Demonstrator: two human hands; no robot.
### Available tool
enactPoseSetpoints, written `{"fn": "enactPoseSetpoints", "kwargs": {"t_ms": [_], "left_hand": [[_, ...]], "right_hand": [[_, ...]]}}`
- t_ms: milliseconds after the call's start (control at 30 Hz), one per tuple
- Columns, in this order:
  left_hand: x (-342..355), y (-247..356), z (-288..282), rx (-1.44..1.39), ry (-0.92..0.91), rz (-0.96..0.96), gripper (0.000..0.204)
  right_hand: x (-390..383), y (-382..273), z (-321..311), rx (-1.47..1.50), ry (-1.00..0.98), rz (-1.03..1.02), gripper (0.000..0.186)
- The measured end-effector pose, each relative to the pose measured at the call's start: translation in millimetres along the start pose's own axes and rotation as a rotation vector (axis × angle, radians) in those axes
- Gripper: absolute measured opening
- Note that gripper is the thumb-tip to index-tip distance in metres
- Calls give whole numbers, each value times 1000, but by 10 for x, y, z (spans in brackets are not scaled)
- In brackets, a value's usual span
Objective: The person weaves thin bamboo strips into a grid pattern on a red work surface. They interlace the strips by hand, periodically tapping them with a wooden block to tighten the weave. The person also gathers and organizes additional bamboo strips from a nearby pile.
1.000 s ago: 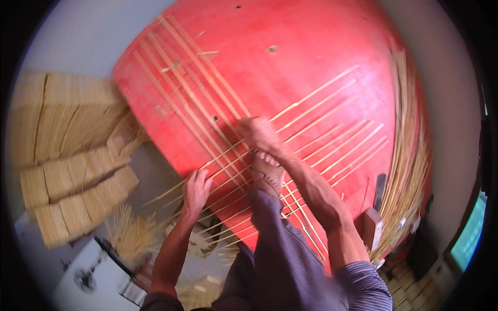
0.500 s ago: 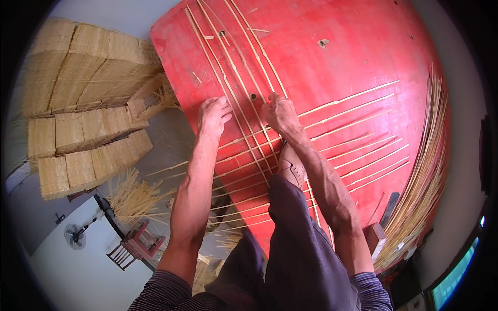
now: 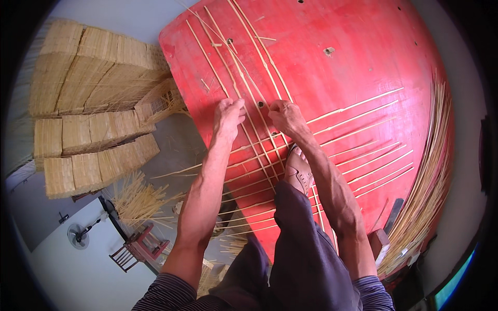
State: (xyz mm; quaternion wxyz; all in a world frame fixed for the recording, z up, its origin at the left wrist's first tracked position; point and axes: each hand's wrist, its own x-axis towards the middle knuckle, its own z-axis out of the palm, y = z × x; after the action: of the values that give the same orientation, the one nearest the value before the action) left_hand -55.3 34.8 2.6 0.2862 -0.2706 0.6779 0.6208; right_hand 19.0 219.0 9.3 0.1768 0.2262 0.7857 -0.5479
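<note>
— Look first at the left hand (image 3: 227, 122). Doing what?
— Reaching over the red board (image 3: 363, 57), fingers curled narrow at the two leftmost of the lengthwise bamboo strips (image 3: 265, 66). Very near or touching; cannot tell whether pinching.
— And with the right hand (image 3: 288, 117)?
— Bent inward, just right of the left fingers, its own fingers bunched close together over the right-hand pair of those strips. Again, cannot tell whether gripping one.
— Between the two sets of fingers?
— A small dark hole (image 3: 260, 104) in the board, plus more lengthwise bamboo strips, slanting from beyond the fingers to below them.
— And the crosswise bamboo strips (image 3: 341, 110)?
— Mostly below the fingers, meeting the lengthwise ones; cannot tell over from under at each crossing. Stretching well out to the right of the right fingers, and past the board's edge, below and left of the left fingers.
— Directly below the right fingers?
— A foot in a brown sandal (image 3: 298, 173), planted on the board among the strips.
— Further off?
— Far right of the right fingers, a long bundle of thin strips (image 3: 423, 181). Well left of the left fingers, tall stacks of bamboo slats (image 3: 98, 67); below those, a heap of loose cuttings (image 3: 137, 199), a red-brown chair (image 3: 140, 246) and a fan (image 3: 78, 236).
</note>
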Motion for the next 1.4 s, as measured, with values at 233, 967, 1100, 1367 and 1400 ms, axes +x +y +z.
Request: {"fn": "enactPoseSetpoints", "kwargs": {"t_ms": [233,967,1100,1367,1400], "left_hand": [[15,53,-64,119,-99,-17,36],[75,389,391,-83,-940,298,45],[167,403,277,-167,-970,153,65],[-31,503,516,-87,-1003,123,84],[-23,502,525,-70,-1040,116,83]], "right_hand": [[27,90,33,56,17,-28,17],[163,629,-93,-183,536,-241,16],[261,427,-4,-88,473,-38,16],[65,432,-153,-74,453,-141,12],[41,464,-183,-62,442,-213,14]]}}
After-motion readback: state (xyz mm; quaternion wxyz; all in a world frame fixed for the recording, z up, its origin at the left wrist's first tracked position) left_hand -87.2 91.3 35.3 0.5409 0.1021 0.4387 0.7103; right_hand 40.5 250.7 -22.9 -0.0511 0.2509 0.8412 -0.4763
